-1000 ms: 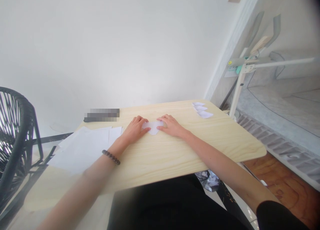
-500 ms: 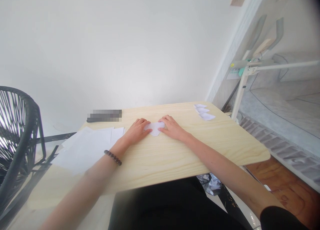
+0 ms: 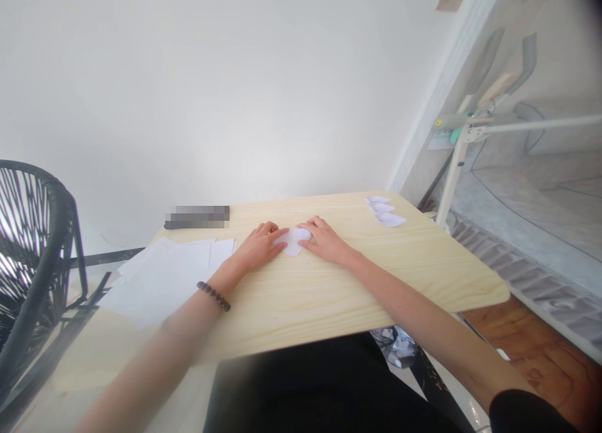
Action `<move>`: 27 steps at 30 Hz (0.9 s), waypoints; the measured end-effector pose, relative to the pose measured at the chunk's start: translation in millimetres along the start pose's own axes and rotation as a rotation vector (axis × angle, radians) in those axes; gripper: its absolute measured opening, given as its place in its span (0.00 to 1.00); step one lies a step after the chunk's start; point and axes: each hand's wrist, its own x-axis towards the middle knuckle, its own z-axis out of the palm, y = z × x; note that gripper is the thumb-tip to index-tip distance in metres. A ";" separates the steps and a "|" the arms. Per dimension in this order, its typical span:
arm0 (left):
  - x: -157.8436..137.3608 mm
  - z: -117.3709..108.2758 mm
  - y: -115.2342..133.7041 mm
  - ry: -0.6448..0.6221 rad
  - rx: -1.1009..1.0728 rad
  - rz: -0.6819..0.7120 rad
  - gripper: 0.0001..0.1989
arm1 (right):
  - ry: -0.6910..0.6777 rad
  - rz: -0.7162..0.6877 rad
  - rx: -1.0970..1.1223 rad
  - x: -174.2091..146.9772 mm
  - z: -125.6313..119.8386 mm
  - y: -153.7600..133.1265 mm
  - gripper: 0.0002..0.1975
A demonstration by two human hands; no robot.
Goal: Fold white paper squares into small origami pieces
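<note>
Under the grip spreads a pale wooden table, with loose white sheets lying left of the grip. The left hand and right hand face each other near the middle, and well to their right sit overlapping folded pieces. Between the hands is a small folded paper, each end pinched by thumb and fingers.
</note>
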 end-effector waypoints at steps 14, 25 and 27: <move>1.1 0.0 0.8 -0.003 0.006 0.011 0.17 | 0.008 -0.008 -0.041 -0.3 -1.4 -0.6 0.19; 2.1 3.2 -1.0 0.019 0.017 0.023 0.18 | 0.023 -0.054 0.014 0.9 -1.5 -2.4 0.14; 2.6 2.9 -0.7 0.026 0.015 0.023 0.18 | 0.025 -0.050 0.049 0.3 -1.1 -2.0 0.13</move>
